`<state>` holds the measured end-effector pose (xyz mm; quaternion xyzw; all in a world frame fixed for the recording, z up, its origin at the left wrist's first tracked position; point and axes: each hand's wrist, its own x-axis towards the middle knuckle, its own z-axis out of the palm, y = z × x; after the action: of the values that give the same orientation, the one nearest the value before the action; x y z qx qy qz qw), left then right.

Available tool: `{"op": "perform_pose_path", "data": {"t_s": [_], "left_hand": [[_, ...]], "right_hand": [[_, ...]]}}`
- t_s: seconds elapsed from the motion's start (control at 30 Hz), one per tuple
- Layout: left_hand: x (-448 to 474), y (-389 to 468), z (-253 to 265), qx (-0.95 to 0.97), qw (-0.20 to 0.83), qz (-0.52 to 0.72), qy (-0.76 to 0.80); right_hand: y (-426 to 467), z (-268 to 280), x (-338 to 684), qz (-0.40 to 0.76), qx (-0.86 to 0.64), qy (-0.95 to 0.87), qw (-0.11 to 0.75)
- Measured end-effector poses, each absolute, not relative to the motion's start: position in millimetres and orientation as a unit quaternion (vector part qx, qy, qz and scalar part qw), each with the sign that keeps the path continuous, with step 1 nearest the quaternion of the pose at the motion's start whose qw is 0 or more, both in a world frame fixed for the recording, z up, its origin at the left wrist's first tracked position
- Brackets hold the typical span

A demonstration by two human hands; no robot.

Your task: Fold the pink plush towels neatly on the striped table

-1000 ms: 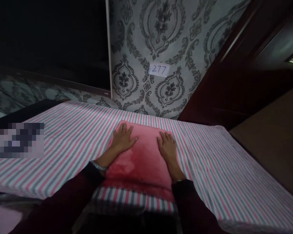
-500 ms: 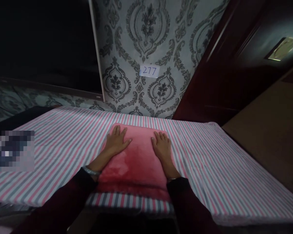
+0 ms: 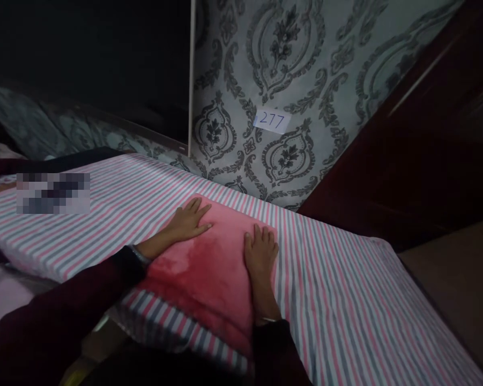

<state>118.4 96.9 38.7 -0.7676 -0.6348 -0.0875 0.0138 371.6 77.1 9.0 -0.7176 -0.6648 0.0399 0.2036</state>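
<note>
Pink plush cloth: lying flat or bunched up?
Flat: the pink cloth lies smooth on the striped cover, left hand and right hand resting on top.

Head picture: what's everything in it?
striped cover: 1, pink, white and grey, across middle
pink cloth: 1, pink, on striped cover
wall: 1, grey patterned, behind
screen: 1, black, upper left
paper: 1, white, on the wall
panel: 1, dark red, right
brown thing: 1, brown, lower right
pale thing: 1, pinkish, lower left
blurred patch: 1, dark, left, contents hidden
bracelet: 1, greyish, left wrist
sleeves: 2, dark, bottom
left hand: 1, bare, on pink cloth
right hand: 1, bare, on pink cloth
</note>
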Motion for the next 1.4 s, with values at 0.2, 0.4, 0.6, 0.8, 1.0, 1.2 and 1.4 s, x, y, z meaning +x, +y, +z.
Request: {"op": "perform_pose_path", "data": {"t_s": [0.2,0.4,0.6,0.8,1.0,1.2,1.4], "left_hand": [[119.2,96.6,38.4,-0.772,0.022,-0.063,-0.633],[119.3,102.7,57.6,-0.770,-0.050,-0.059,-0.633],[65.9,78.3,75.0,-0.765,-0.103,-0.188,-0.607],[20.0,29.8,48.4,-0.750,-0.104,-0.223,-0.614],[66.6,4.0,39.8,-0.812,0.027,-0.117,-0.571],[69.7,4.4,23.6,-0.831,0.032,-0.097,-0.546],[71.4,0.3,22.0,-0.830,0.016,-0.097,-0.548]], "right_hand": [[78.9,9.7,370.7,0.039,-0.716,-0.666,0.207],[79.4,20.7,388.5,0.073,-0.695,-0.685,0.206],[4.2,0.1,510.5,-0.025,-0.752,-0.603,0.265],[-83.4,-9.6,624.0,-0.027,-0.909,-0.397,0.120],[-103.5,-23.4,663.7,-0.005,-0.918,-0.393,0.055],[-117.9,-23.3,693.1,-0.001,-0.927,-0.370,0.060],[-108.3,-12.1,687.1,0.038,-0.942,-0.328,0.064]]}}
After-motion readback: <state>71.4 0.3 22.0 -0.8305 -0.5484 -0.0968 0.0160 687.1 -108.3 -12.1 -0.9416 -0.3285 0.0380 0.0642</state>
